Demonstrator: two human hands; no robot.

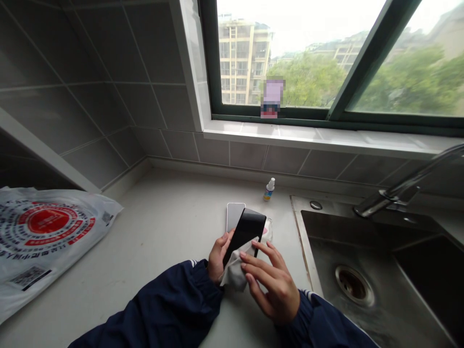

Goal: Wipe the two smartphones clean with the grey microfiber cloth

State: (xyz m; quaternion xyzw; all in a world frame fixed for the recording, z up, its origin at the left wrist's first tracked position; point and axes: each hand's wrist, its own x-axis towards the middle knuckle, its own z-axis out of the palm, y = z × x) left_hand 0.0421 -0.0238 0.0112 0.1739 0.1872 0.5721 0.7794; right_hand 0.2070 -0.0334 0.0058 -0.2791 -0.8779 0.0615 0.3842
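My left hand (217,258) is wrapped round the lower left side of a smartphone (248,223) with a dark screen, tilted above the counter. A light grey cleaning cloth (236,273) with a zigzag edge lies over the phone's lower part and hangs below it. With its fingertips, my right hand (273,282) grips the cloth against the screen. Behind the held phone lies a second flat, phone-like thing (235,212) with a pale face. A clear phone case (268,229) with a pink patch is partly hidden behind the held phone. Farther back stands a small white spray bottle (269,189).
A steel sink (299,232) with a drain and a chrome faucet (380,200) is on the right. At the left, a white plastic bag (54,227) with red and black print lies on the pale counter (163,212). A tiled wall and window stand behind.
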